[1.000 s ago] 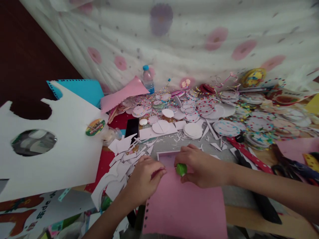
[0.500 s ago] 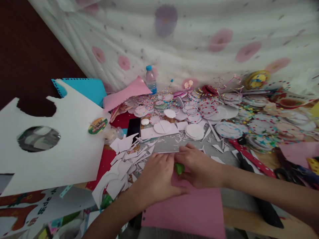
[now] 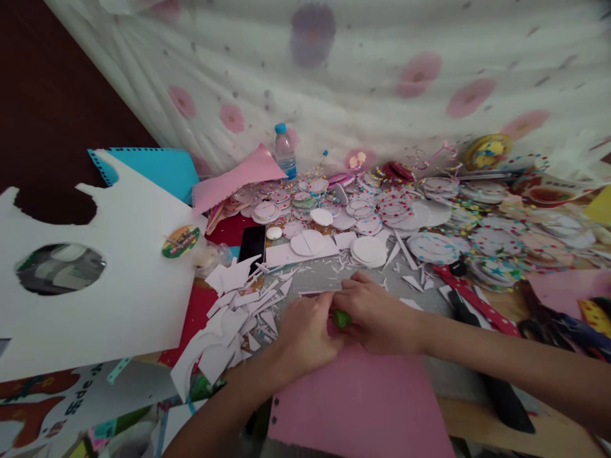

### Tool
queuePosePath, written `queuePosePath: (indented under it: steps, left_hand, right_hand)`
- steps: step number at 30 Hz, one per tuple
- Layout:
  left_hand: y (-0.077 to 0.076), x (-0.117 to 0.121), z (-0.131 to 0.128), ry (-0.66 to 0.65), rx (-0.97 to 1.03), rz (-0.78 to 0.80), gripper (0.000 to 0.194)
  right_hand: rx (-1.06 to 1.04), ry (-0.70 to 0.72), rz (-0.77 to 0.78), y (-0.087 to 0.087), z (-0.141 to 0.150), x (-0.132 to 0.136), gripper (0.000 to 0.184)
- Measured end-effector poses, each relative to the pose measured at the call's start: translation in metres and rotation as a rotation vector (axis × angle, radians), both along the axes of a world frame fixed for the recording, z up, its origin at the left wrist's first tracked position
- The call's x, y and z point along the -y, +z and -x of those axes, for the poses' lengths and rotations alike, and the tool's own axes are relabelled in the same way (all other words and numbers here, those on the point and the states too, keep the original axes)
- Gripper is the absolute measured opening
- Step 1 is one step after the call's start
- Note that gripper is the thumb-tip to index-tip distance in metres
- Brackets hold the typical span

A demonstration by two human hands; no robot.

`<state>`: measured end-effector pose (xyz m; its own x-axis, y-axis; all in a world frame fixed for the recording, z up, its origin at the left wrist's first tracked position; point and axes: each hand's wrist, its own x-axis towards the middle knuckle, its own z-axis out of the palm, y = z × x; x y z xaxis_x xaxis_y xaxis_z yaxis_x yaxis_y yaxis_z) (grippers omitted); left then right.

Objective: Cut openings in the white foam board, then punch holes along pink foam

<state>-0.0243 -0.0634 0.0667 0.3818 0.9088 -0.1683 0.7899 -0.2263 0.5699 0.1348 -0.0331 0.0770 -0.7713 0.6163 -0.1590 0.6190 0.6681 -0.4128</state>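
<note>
A small green craft punch (image 3: 342, 319) shows between my two hands, mostly covered by them. My right hand (image 3: 370, 312) is closed around it from the right, thumb underneath. My left hand (image 3: 308, 331) presses against it from the left, its fingers closed and touching my right fingers. Under both hands lies a pink sheet of card (image 3: 353, 401), reaching toward me over the table's front edge. Small flower-shaped holes run along its left edge. The far edge of the sheet, where the punch sits, is largely hidden by my hands.
White paper scraps (image 3: 238, 312) heap up at left, beside a large cut white board (image 3: 133, 273). Behind are a phone (image 3: 252, 245), a water bottle (image 3: 285, 152) and stacked white discs (image 3: 369, 252). A black-handled tool (image 3: 506, 401) and scissors (image 3: 534, 331) lie at right.
My left thumb, stretched out over the sheet before, is now tucked in and the hand has closed. The pink sheet's near right corner has shifted toward the right. The view has moved slightly.
</note>
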Motion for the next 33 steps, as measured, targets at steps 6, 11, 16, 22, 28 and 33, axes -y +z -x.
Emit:
queuePosePath:
  steps: [6, 11, 16, 22, 28, 33]
  left_hand:
    - [0.013, -0.004, 0.006, -0.077, -0.028, 0.004, 0.047]
    - [0.018, -0.003, 0.021, -0.116, -0.075, -0.037, 0.014]
    - [0.018, 0.0, 0.033, -0.076, -0.032, -0.01, 0.015]
    - [0.02, 0.005, 0.036, -0.054, 0.017, -0.026, 0.014]
    - [0.018, 0.006, 0.035, -0.05, 0.04, -0.047, 0.012]
    - [0.018, 0.008, 0.036, -0.079, 0.005, -0.053, 0.011]
  right_hand:
    - [-0.061, -0.006, 0.046, 0.0, -0.003, -0.001, 0.008]
    - [-0.08, -0.025, 0.08, -0.002, -0.013, -0.001, 0.012]
    - [-0.064, -0.012, 0.122, 0.0, -0.02, 0.0, 0.015]
    - [-0.093, -0.041, 0.163, 0.007, -0.015, 0.003, 0.019]
    - [-0.043, -0.032, 0.104, 0.008, -0.012, 0.006, 0.016]
    - [-0.001, -0.041, 0.046, 0.007, -0.009, 0.01, 0.012]
